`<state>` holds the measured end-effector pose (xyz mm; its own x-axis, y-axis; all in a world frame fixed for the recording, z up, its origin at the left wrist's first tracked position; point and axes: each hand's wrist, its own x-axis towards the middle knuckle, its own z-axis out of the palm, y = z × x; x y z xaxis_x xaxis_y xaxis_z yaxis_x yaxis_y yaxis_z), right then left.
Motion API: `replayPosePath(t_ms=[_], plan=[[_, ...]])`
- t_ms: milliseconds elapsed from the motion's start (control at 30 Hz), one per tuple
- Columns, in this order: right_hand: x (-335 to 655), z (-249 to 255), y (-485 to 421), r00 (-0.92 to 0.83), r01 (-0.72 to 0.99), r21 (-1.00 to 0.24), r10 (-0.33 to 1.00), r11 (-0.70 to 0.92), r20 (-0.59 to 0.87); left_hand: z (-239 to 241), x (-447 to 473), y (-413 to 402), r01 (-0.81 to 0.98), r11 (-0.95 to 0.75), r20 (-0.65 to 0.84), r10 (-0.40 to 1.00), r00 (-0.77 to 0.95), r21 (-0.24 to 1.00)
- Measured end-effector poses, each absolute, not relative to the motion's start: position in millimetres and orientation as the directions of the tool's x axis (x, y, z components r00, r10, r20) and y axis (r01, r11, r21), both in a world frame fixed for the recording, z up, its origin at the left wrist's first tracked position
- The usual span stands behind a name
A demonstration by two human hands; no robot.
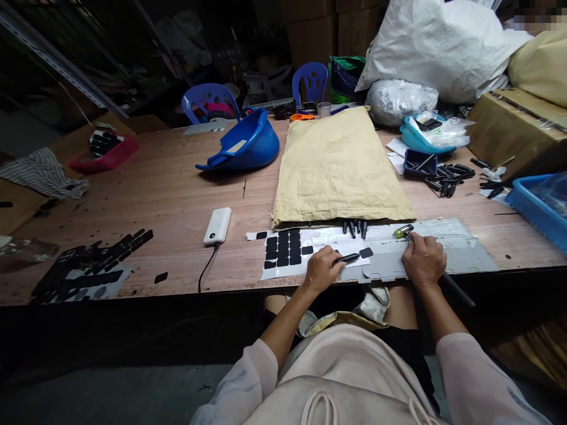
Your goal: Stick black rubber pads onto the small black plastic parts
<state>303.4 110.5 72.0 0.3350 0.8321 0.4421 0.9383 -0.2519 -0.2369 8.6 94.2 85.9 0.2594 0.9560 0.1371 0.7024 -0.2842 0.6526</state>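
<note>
My left hand (pixel 321 268) is closed round the back end of a slim black pen-like tube (pixel 346 258), its front pointing right, just short of a black rounded-square patch (pixel 366 252). My right hand (pixel 425 260) grips what looks like a small hammer by its dark handle (pixel 459 290); the yellow-green head (pixel 403 231) sticks out past my fingers over the grey sheet (pixel 469 248). Rows of black patches (pixel 283 248) lie on white backing left of my left hand. Several short black tubes (pixel 354 228) lie at the edge of the tan sack.
A tan sack (pixel 339 165) lies flat ahead. To the left are a white power bank (pixel 218 225) with cable, a blue basin (pixel 252 144) and black strips (pixel 124 248). Black parts (pixel 449 177), a turquoise basin (pixel 432 139) and a blue tray (pixel 540 198) stand right.
</note>
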Motion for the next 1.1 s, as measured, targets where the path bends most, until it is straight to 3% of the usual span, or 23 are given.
replayPosePath(t_ms=[133, 333, 500, 667, 767, 1100], plan=[[302, 72, 110, 0.332, 0.941, -0.220, 0.837, -0.259, 0.435, 82, 21, 102, 0.738, -0.334, 0.195, 0.942, 0.271, 0.587], [308, 73, 111, 0.322, 0.943, -0.224, 0.846, -0.247, 0.424, 76, 28, 112, 0.704, -0.303, 0.165, 0.952, 0.259, 0.642], [308, 77, 109, 0.334, 0.921, -0.332, 0.851, -0.203, 0.407, 76, 28, 116, 0.690, -0.264, 0.120, 0.961, 0.250, 0.674], [263, 87, 85, 0.164, 0.817, -0.556, 0.863, 0.152, 0.478, 76, 29, 118, 0.683, -0.225, 0.088, 0.969, 0.230, 0.695], [231, 89, 69, 0.018, 0.723, -0.623, 0.893, 0.299, 0.449, 76, 29, 118, 0.686, -0.205, 0.071, 0.973, 0.219, 0.698], [208, 93, 51, -0.103, 0.761, -0.519, 0.862, 0.389, 0.496, 77, 29, 118, 0.681, -0.194, 0.053, 0.974, 0.222, 0.707]])
